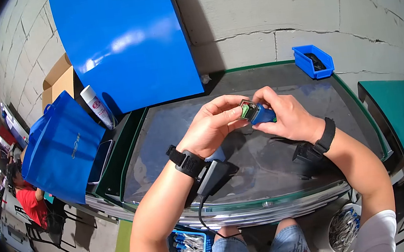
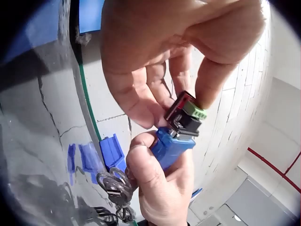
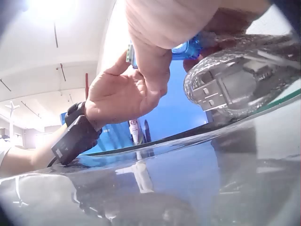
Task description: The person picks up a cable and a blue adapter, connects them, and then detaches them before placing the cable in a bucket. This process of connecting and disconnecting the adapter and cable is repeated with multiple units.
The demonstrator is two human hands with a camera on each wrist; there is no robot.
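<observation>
Standing over the desk (image 1: 258,167), between its left and right edges, the person pinches a small circuit board (image 2: 177,108) with a green terminal block (image 2: 194,111) between thumb and fingers of the left hand (image 1: 212,129). The right hand (image 1: 290,117) has thumb and fingers closed round a blue connector (image 2: 170,149), its end against the board. A blue bin (image 1: 302,64) sits at the desk's far right corner.

Here the right hand (image 3: 174,28), cropped by the right wrist view's top, hides most of the plug (image 3: 190,48), while dark contents (image 1: 315,61) in the bin (image 1: 324,73) at the table's (image 1: 264,174) far right corner defy reading!
</observation>
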